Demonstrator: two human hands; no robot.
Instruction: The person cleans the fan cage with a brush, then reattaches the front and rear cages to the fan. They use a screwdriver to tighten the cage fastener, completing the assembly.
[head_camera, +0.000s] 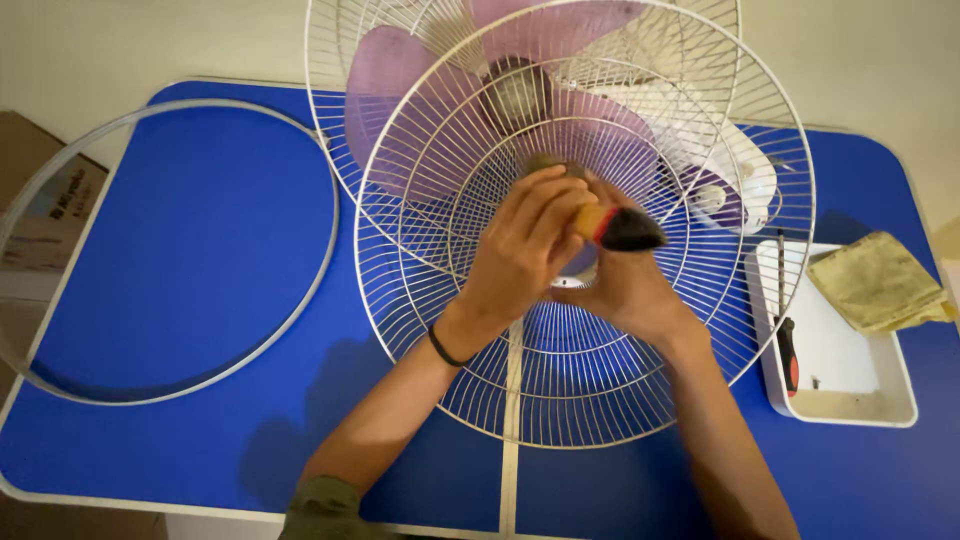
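Observation:
A white wire fan grille (480, 330) is held up in front of me, above a blue table (200, 230). Behind it lies a fan with translucent purple blades (400, 80) inside its rear wire guard (330, 60), and a white motor housing (740, 170). My left hand (520, 250) and my right hand (625, 290) meet at the grille's centre. They grip a tool with a yellow, red and black handle (615, 227), pressed against the hub. A dark band circles my left wrist.
A large metal ring (320, 260) lies on the table's left part. At the right stands a white tray (890, 405) holding a screwdriver (787, 350), with a yellowish cloth (880, 280) over its far corner. A cardboard box (40, 200) sits beyond the left edge.

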